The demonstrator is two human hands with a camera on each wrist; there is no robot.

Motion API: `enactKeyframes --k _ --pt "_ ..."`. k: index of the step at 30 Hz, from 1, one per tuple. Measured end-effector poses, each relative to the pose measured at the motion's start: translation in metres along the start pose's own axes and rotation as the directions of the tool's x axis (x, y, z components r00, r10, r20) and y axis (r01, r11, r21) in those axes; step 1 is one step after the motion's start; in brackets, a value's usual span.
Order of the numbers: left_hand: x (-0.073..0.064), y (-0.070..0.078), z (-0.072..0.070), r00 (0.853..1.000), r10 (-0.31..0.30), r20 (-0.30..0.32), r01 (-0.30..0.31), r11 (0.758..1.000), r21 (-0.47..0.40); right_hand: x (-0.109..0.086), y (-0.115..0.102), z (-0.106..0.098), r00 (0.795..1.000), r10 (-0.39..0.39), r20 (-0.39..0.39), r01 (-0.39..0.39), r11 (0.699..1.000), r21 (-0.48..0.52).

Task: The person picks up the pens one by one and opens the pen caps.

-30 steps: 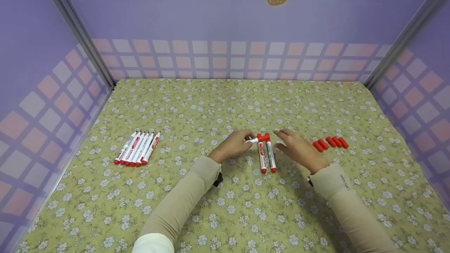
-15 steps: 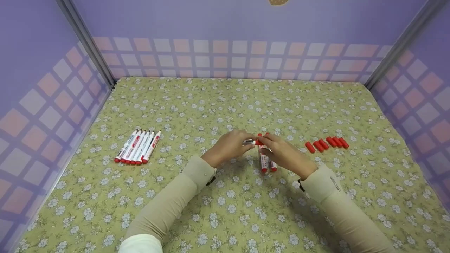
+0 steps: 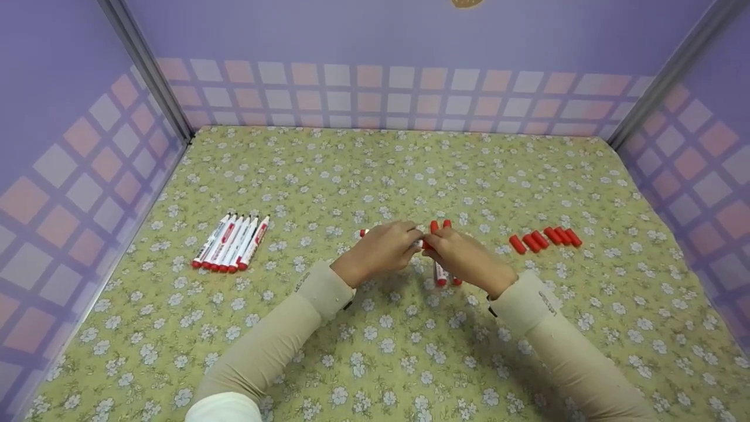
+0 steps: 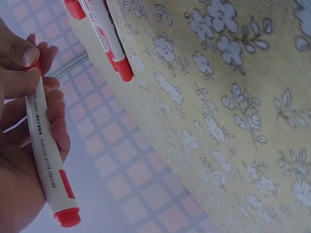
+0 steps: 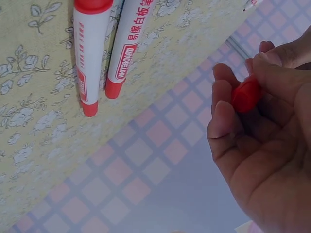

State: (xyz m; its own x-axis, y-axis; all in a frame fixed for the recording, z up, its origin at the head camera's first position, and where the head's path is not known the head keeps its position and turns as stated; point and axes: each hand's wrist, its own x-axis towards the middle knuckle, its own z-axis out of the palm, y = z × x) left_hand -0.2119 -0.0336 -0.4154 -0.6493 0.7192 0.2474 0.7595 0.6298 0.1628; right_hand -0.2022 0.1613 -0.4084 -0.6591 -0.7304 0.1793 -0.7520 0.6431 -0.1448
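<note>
Hands, left point(image 3: 379, 249) and right point(image 3: 469, 258), grip marker point(image 4: 46, 138) and red cap point(image 5: 247, 95) respectively, well short of the cloth's far edge point(image 3: 351, 129).

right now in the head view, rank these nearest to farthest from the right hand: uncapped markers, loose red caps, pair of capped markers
From the right hand:
1. Pair of capped markers: partly hidden by the hand.
2. Loose red caps: in a row off to its right.
3. Uncapped markers: far over to the left, beyond the other hand.

Free gap btwn marker row point(image 3: 225, 246) & held marker point(image 4: 48, 150), caps point(image 3: 539, 239) (6) in way R
</note>
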Motion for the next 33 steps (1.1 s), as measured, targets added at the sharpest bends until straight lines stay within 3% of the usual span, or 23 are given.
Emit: enactKeyframes --k 7,19,25,33 --pt "-0.004 -0.002 0.001 0.999 0.035 -0.016 -0.035 0.999 0.011 0.003 -0.003 -0.002 0.999 0.032 0.044 -0.032 0.999 0.019" --pt "-0.009 -0.005 0.003 0.996 0.060 -0.066 -0.055 0.996 0.071 0.007 -0.002 0.004 0.997 -0.045 -0.067 0.041 0.997 -0.059" --pt "-0.009 -0.005 0.005 0.998 0.044 -0.043 -0.042 0.999 0.033 0.006 -0.002 0.006 0.997 -0.039 -0.067 0.036 0.998 -0.049" --pt "-0.011 -0.007 0.006 1.000 -0.022 -0.012 0.021 0.995 -0.099 0.006 -0.001 0.008 0.991 -0.087 -0.106 0.069 0.983 -0.168"
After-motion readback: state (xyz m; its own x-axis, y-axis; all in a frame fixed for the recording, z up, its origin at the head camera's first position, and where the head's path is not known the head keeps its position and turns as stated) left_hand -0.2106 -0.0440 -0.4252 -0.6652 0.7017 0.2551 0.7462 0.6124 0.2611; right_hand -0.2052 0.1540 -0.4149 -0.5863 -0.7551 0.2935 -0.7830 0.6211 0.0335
